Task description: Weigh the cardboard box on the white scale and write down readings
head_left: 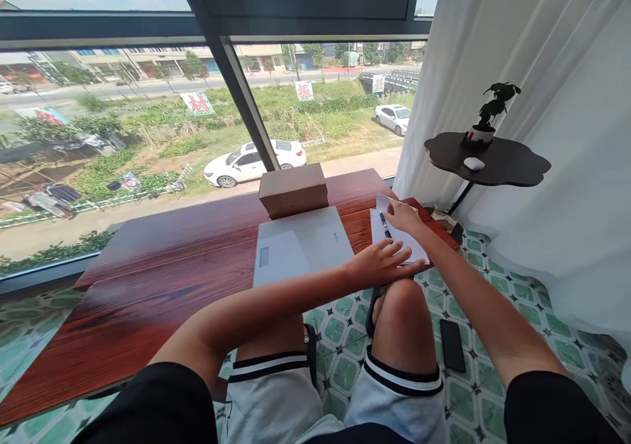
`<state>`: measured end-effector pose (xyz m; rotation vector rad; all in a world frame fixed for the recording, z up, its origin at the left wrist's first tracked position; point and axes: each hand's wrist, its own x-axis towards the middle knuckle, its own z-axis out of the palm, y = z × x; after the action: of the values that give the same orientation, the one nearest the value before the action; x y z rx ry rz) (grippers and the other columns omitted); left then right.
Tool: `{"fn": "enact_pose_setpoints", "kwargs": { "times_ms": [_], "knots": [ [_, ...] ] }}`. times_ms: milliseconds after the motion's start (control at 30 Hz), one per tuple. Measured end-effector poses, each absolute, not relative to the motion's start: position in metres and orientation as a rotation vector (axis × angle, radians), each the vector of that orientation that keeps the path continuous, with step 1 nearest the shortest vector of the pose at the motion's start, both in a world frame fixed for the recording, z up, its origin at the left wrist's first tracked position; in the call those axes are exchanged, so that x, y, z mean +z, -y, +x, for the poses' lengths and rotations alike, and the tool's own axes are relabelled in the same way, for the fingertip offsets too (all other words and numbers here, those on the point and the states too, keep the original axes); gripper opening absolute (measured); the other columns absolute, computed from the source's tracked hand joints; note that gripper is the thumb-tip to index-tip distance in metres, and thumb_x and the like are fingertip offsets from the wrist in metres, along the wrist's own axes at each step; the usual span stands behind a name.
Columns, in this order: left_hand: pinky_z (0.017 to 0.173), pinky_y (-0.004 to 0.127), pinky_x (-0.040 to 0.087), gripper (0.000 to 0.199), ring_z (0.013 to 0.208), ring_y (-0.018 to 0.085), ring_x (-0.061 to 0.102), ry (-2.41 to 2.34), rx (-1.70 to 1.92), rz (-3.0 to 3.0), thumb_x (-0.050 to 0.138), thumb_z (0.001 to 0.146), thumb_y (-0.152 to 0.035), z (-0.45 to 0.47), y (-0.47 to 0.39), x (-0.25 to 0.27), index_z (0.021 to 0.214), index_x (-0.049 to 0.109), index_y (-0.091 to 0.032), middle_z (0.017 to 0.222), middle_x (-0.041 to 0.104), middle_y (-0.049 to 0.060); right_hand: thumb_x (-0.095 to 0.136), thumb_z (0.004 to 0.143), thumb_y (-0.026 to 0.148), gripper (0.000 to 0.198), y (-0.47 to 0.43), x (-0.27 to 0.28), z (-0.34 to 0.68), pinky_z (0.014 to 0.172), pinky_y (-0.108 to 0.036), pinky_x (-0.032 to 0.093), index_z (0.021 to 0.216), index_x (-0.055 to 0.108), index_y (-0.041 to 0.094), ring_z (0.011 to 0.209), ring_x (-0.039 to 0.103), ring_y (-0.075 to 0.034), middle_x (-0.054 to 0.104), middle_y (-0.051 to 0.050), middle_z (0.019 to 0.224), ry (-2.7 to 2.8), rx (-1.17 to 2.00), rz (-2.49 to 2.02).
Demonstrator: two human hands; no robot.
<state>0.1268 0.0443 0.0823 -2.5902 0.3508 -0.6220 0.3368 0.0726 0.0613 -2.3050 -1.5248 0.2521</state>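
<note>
Spreading wide over the paper's lower part, the L hand (382, 264) looks empty, fingers fanned; can't tell how hard it presses. R hand (403, 216) is at the upper R part of the paper (413, 241), fingers bent in close; can't tell if it's a true pinch. Paper is R of frame centre, on the R end of the red-brown table (187, 253), w/ the pen (384, 224) lying on it btwn the hands.

Main risk, imo: the pen rolls if the sheet tilts or gets tugged, & the table edge is near, so it could drop to the tiled floor (345, 368). Paper could also crease or tear if the R hand pulls while the L pins it. L forearm crosses near the flat grey panel (305, 250), so a careless sweep might nudge it, plus the box behind. Phone (452, 345) on the floor, lower R, could get stepped on.

Containers: brown box (293, 191), centre of frame, looks closed, contents n/a. Small pot (480, 133) on the dark side table (517, 161), upper R, has a leafy plant (497, 102) in it; soil not visible.
</note>
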Motion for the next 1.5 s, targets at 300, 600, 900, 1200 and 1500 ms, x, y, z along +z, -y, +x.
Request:
{"fn": "enact_pose_setpoints", "kwargs": {
  "times_ms": [300,600,900,1200,1500],
  "knots": [
    [0.077,0.034,0.049,0.033,0.104,0.021,0.064,-0.225,-0.471,-2.703,0.047,0.102,-0.018,0.146,-0.029,0.027,0.132,0.06,-0.02,0.126,0.066,0.011,0.058,0.093,0.043,0.028,-0.073,0.034,0.334,0.079,-0.039,0.046,0.11,0.058,0.021,0.095,0.067,-0.033,0.071,-0.015,0.101,1.701,0.262,-2.374],
    [0.093,0.041,0.05,0.033,0.114,0.025,0.062,-0.098,-0.655,-2.624,0.042,0.104,-0.018,0.148,-0.026,0.009,0.131,0.061,-0.016,0.126,0.068,0.011,0.045,0.09,0.029,0.029,-0.073,0.029,0.349,0.077,-0.035,0.045,0.114,0.061,0.025,0.072,0.059,-0.023,0.06,-0.001,0.072,1.666,0.337,-1.996],
    [0.088,0.04,0.054,0.031,0.109,0.024,0.066,-0.046,-0.745,-2.638,0.045,0.103,-0.019,0.151,-0.023,-0.006,0.128,0.063,-0.018,0.122,0.07,0.009,0.05,0.082,0.054,0.04,-0.082,0.01,0.359,0.074,-0.031,0.052,0.106,0.051,0.021,0.075,0.064,-0.018,0.064,-0.002,0.08,1.279,0.521,-1.589],
    [0.088,0.042,0.053,0.031,0.106,0.025,0.065,0.007,-0.743,-2.69,0.042,0.103,-0.017,0.153,-0.02,-0.01,0.126,0.062,-0.014,0.115,0.071,0.009,0.041,0.093,0.062,0.048,-0.087,0.009,0.351,0.053,-0.026,0.042,0.09,0.064,0.021,0.051,0.049,-0.013,0.05,0.003,0.054,1.237,0.538,-1.528],
    [0.088,0.04,0.048,0.031,0.099,0.024,0.065,-0.034,-0.682,-2.772,0.039,0.104,-0.015,0.155,-0.021,-0.007,0.126,0.06,-0.01,0.108,0.07,0.01,0.059,0.086,0.053,0.037,-0.078,-0.002,0.341,0.044,-0.024,0.042,0.067,0.06,0.021,0.041,0.051,-0.012,0.055,0.002,0.046,1.209,0.534,-1.614]
  ]
}}
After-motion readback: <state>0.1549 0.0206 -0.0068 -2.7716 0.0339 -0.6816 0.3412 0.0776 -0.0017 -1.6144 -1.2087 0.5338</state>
